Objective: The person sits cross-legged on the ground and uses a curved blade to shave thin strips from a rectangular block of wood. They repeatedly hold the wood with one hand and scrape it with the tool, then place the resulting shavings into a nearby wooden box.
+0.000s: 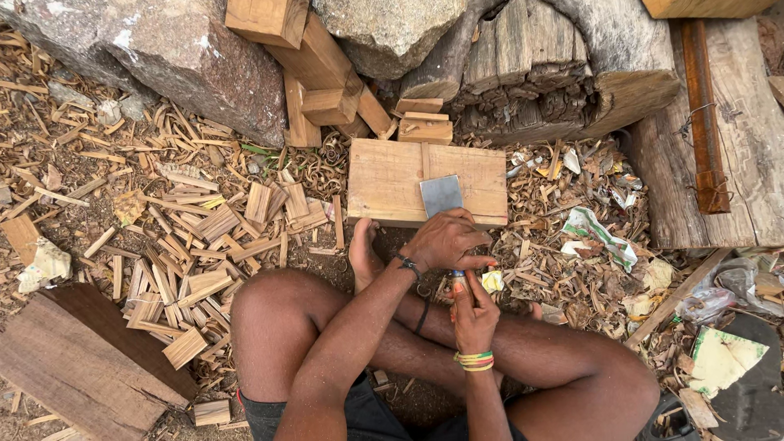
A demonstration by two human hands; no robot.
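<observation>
Up top, a big grey rock (188,61) and a weathered log (555,69) wall off the scene, with a second rock (384,28) wedged between them. At right lies a heavy plank (735,163) carrying a rusty iron bar (702,114). Bottom left, a dark board (77,359) rests flat on the ground. Everywhere else the dirt is carpeted with wood chips and curled shavings (196,245), plus scraps of paper and plastic to the right.

Centre stage: a pale rectangular wooden block (384,184) sits on the ground just ahead of the person's crossed bare legs, one foot (363,253) touching its near edge. On top of it, toward the near edge, lies a flat grey metal blade (441,194).

Now the hands, close together just below the block. The left hand (445,241), with a dark band at the wrist, is curled palm down right beside the blade's near edge, its grip clenched over something I can't make out. The right hand (472,314), with coloured bands on the wrist, comes up from below, fingers wrapped around a small bottle-like object (459,282) with a blue band. That little object sits between the two hands, above the legs, and a yellowish scrap (492,280) is just beside it.
</observation>
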